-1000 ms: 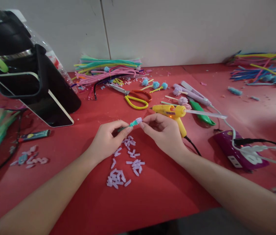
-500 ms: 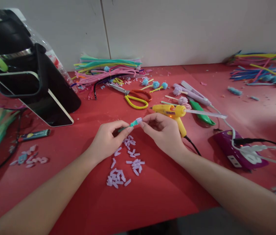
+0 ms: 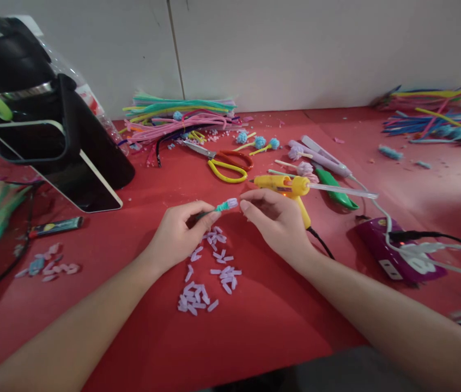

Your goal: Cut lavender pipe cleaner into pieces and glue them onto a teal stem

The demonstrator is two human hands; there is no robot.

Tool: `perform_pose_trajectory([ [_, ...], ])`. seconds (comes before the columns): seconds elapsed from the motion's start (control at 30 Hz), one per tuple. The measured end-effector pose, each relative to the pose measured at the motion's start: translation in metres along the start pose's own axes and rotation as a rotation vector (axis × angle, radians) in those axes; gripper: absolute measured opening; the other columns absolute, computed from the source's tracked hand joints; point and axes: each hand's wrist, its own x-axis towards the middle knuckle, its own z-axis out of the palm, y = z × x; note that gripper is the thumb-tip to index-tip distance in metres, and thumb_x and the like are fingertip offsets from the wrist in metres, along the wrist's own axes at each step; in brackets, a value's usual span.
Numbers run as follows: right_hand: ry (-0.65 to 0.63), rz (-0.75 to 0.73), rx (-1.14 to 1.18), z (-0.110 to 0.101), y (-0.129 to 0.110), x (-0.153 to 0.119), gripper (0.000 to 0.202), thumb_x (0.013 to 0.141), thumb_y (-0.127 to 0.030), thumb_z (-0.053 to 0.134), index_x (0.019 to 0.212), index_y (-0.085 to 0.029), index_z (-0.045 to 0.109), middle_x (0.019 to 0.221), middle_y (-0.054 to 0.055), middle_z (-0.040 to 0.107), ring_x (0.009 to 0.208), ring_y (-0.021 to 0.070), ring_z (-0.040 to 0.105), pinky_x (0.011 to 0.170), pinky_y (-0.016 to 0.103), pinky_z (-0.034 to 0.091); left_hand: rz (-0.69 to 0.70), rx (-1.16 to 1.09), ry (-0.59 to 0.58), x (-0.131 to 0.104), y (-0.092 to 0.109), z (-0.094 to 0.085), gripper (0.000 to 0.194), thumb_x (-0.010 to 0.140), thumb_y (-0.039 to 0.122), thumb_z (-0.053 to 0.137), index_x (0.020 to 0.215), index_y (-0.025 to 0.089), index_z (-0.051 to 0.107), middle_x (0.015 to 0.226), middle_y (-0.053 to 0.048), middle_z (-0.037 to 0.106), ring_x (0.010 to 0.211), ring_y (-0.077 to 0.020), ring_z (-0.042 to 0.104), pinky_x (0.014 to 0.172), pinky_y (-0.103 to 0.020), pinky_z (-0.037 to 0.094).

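Between thumb and fingers, my left hand (image 3: pixel 183 231) pinches a green stem with a purple-tipped head (image 3: pixel 227 204) that points right. Just right of that tip is my right hand (image 3: pixel 275 220), its thumb and fingertips close together, a small gap from the purple part. Whether anything sits between those fingertips is too small to tell. Short purple pieces (image 3: pixel 193 298) lie in little piles on the red table (image 3: pixel 275 337) below the hands. A yellow glue gun (image 3: pixel 281 184) rests just behind my right hand.
Scissors (image 3: pixel 230 166) lie behind the hands, near blue and purple flower heads and a purple hot tool (image 3: pixel 328 159). Fuzzy stems (image 3: pixel 181 117) are heaped by the wall. A black bottle (image 3: pixel 91 136) with a phone stands left; a purple power strip (image 3: pixel 394 250) with cables lies right.
My right fingertips have come off the purple tip and moved slightly right. The green and purple piece stays in my left hand, its tip now uncovered.
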Motion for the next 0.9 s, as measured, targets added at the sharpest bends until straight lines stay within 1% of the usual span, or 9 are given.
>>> perform_pose_trajectory([
  [0.17, -0.051, 0.018, 0.051, 0.001, 0.001, -0.001, 0.025, 0.081, -0.041, 0.076, 0.093, -0.02, 0.072, 0.088, 0.005, 0.075, 0.081, 0.0186, 0.071, 0.076, 0.033, 0.06, 0.022, -0.001, -0.007, 0.001, -0.002, 0.0, 0.021, 0.095, 0.032, 0.062, 0.084, 0.017, 0.071, 0.069, 0.003, 0.065, 0.062, -0.0094, 0.053, 0.061, -0.022, 0.041],
  [0.3, -0.058, 0.009, 0.028, 0.001, 0.004, -0.002, 0.022, 0.082, -0.039, 0.076, 0.091, -0.019, 0.073, 0.085, 0.004, 0.075, 0.077, 0.0172, 0.07, 0.071, 0.032, 0.058, 0.025, -0.001, -0.015, 0.001, -0.004, 0.0, 0.019, 0.094, 0.031, 0.062, 0.086, 0.017, 0.072, 0.069, 0.003, 0.066, 0.062, -0.0095, 0.054, 0.062, -0.021, 0.042],
  [0.57, -0.062, -0.027, 0.001, -0.001, 0.001, -0.001, 0.014, 0.085, -0.034, 0.071, 0.085, -0.02, 0.072, 0.081, 0.002, 0.073, 0.073, 0.0148, 0.067, 0.068, 0.028, 0.055, 0.011, 0.0, -0.022, 0.001, -0.002, -0.001, 0.018, 0.094, 0.03, 0.063, 0.087, 0.018, 0.074, 0.071, 0.002, 0.068, 0.064, -0.0102, 0.056, 0.062, -0.022, 0.042],
  [0.63, -0.061, -0.036, 0.014, -0.002, -0.001, -0.001, 0.015, 0.087, -0.033, 0.067, 0.085, -0.019, 0.071, 0.08, 0.002, 0.073, 0.072, 0.0138, 0.066, 0.068, 0.028, 0.054, 0.007, -0.004, -0.019, 0.001, -0.001, -0.001, 0.018, 0.093, 0.03, 0.063, 0.085, 0.018, 0.073, 0.069, 0.002, 0.067, 0.063, -0.01, 0.055, 0.061, -0.022, 0.042],
  [0.73, -0.05, -0.035, 0.017, -0.003, -0.004, -0.002, 0.018, 0.09, -0.033, 0.061, 0.086, -0.018, 0.069, 0.081, 0.002, 0.071, 0.069, 0.0125, 0.063, 0.067, 0.027, 0.052, 0.0, -0.035, -0.021, 0.002, 0.0, -0.003, 0.02, 0.093, 0.028, 0.061, 0.079, 0.017, 0.07, 0.064, 0.003, 0.061, 0.059, -0.0093, 0.052, 0.058, -0.022, 0.039],
  [0.8, -0.053, -0.04, -0.05, -0.006, -0.008, -0.005, 0.019, 0.092, -0.035, 0.058, 0.086, -0.018, 0.067, 0.079, 0.002, 0.069, 0.068, 0.0125, 0.061, 0.065, 0.027, 0.05, -0.021, -0.082, -0.041, 0.002, -0.001, -0.004, 0.024, 0.094, 0.03, 0.059, 0.075, 0.017, 0.065, 0.061, 0.003, 0.057, 0.055, -0.0087, 0.048, 0.054, -0.022, 0.037],
  [0.83, -0.076, -0.047, -0.123, -0.008, -0.012, -0.007, 0.022, 0.093, -0.036, 0.057, 0.083, -0.019, 0.065, 0.076, 0.002, 0.067, 0.067, 0.0126, 0.059, 0.063, 0.027, 0.048, -0.039, -0.111, -0.054, 0.002, -0.001, -0.004, 0.026, 0.095, 0.031, 0.057, 0.073, 0.017, 0.063, 0.06, 0.003, 0.055, 0.053, -0.0084, 0.046, 0.053, -0.022, 0.036],
  [0.87, -0.117, -0.056, -0.231, -0.012, -0.016, -0.009, 0.026, 0.094, -0.038, 0.055, 0.079, -0.019, 0.063, 0.071, 0.001, 0.063, 0.064, 0.0125, 0.056, 0.06, 0.027, 0.045, -0.063, -0.142, -0.064, 0.002, -0.001, -0.005, 0.028, 0.096, 0.032, 0.056, 0.073, 0.017, 0.061, 0.059, 0.003, 0.053, 0.052, -0.0082, 0.045, 0.052, -0.022, 0.035],
  [0.9, -0.191, -0.058, -0.375, -0.017, -0.021, -0.012, 0.032, 0.096, -0.04, 0.054, 0.072, -0.02, 0.06, 0.065, 0.0, 0.059, 0.059, 0.0122, 0.051, 0.057, 0.028, 0.04, -0.09, -0.172, -0.072, 0.002, -0.002, -0.005, 0.029, 0.096, 0.033, 0.055, 0.073, 0.017, 0.06, 0.059, 0.004, 0.05, 0.051, -0.008, 0.042, 0.051, -0.022, 0.034],
])
